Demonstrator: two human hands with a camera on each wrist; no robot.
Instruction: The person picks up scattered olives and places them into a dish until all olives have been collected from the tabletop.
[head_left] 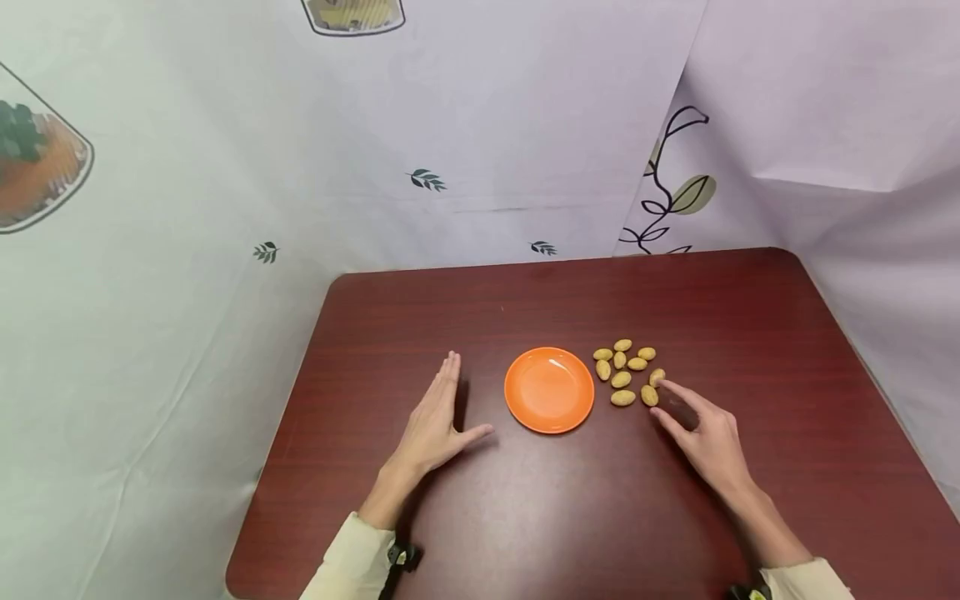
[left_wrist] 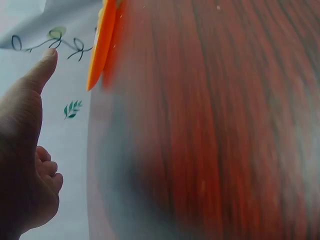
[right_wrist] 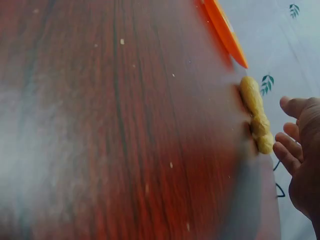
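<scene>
An orange plate (head_left: 549,390) lies on the dark red wood-grain table, its inside bare. Right of it are scattered several small oval yellow-brown pieces (head_left: 621,380), speckled like tiny potatoes; their exact kind cannot be told. My right hand (head_left: 716,442) is beside the near right pieces, thumb and index finger parted. Its index fingertip appears close to one piece (head_left: 657,377) and the thumb to another piece (head_left: 649,396); whether they touch is unclear. Left of the plate, my left hand (head_left: 431,429) has straight fingers together and the thumb spread toward the plate, holding nothing.
The table (head_left: 525,517) has rounded corners. Pale printed cloth (head_left: 480,125) hangs behind it and along both sides. Each wrist bears a small dark device (head_left: 405,556) by a light sleeve (head_left: 352,558).
</scene>
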